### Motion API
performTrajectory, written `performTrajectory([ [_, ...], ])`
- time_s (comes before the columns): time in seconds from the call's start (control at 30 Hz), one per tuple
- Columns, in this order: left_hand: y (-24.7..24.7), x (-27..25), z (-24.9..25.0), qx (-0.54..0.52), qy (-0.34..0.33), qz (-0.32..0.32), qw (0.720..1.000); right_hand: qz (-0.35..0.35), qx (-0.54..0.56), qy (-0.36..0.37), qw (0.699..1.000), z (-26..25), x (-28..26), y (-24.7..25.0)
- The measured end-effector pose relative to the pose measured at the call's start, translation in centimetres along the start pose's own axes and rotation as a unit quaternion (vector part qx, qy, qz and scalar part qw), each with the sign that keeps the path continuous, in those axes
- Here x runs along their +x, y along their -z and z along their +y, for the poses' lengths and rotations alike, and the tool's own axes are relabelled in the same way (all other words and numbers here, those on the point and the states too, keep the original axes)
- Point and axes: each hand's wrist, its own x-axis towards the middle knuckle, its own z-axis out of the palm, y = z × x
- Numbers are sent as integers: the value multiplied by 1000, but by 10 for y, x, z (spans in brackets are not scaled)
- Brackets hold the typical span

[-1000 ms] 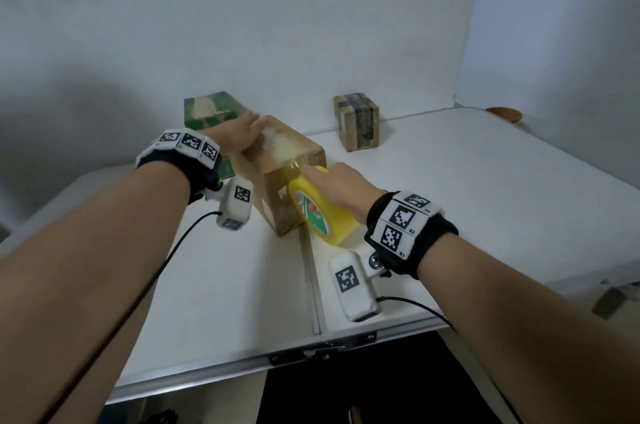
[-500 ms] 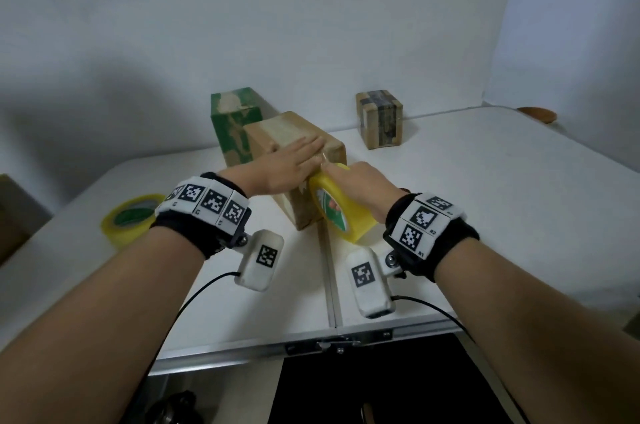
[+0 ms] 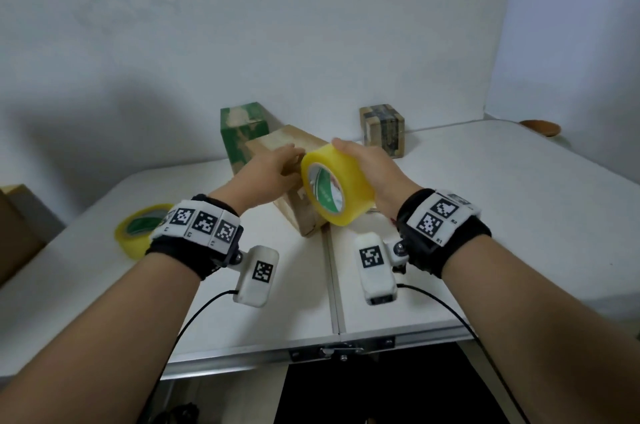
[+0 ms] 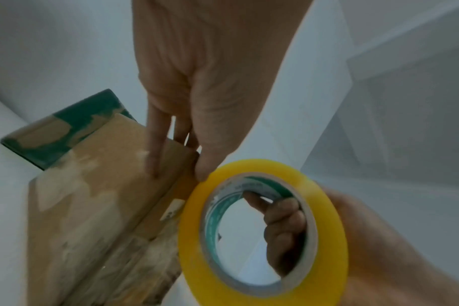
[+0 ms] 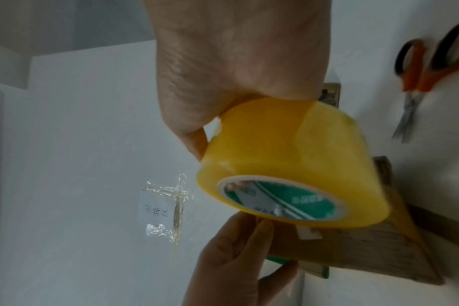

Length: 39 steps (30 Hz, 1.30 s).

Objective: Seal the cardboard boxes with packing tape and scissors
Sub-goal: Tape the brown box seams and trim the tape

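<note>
A brown cardboard box (image 3: 300,215) stands mid-table, its top streaked with clear tape (image 4: 105,196). My left hand (image 3: 273,164) lies on the box top, fingers straight and pressing near its right edge (image 4: 204,124), thumb by the corner. My right hand (image 3: 367,164) grips a yellow roll of packing tape (image 3: 343,181), fingers through its core (image 4: 283,223), and holds it above the box's near right edge. The right wrist view shows the roll (image 5: 288,155) just above the box (image 5: 367,248). Orange-handled scissors (image 5: 419,82) lie on the table beyond.
A second yellow tape roll (image 3: 138,229) lies at the left. A green box (image 3: 242,132) stands behind the brown one, and a small taped box (image 3: 381,129) by the back wall. A brown carton (image 3: 14,233) is at the left edge. Crumpled tape (image 5: 170,207) sticks to the wall.
My right hand has lifted the roll from the box's near side up level with its top. My left hand slid back along the top towards the near right edge.
</note>
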Motion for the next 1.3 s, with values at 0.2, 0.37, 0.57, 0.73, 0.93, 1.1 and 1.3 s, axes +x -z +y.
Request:
performTrajectory([
  [0.2,-10,-4,4,50,1,78,996,56,-104,-18,993,5,4,0],
  [0.37,-16,0,4,121,21,50,991,60,-167,19,984,16,0,2],
  [0.57,-19,2,8,172,-12,59,983,87,-123,91,984,12,1,-6],
  [0.73,-1,7,20,255,-29,88,963,68,-82,150,983,-15,2,-14],
  [0.93,42,10,26,285,-11,160,945,61,-77,193,976,-68,7,-24],
  [1.1,81,7,24,247,14,224,943,15,-54,180,982,-118,8,-40],
  [1.3,104,2,9,192,40,224,955,-114,96,96,984,-160,-2,-56],
])
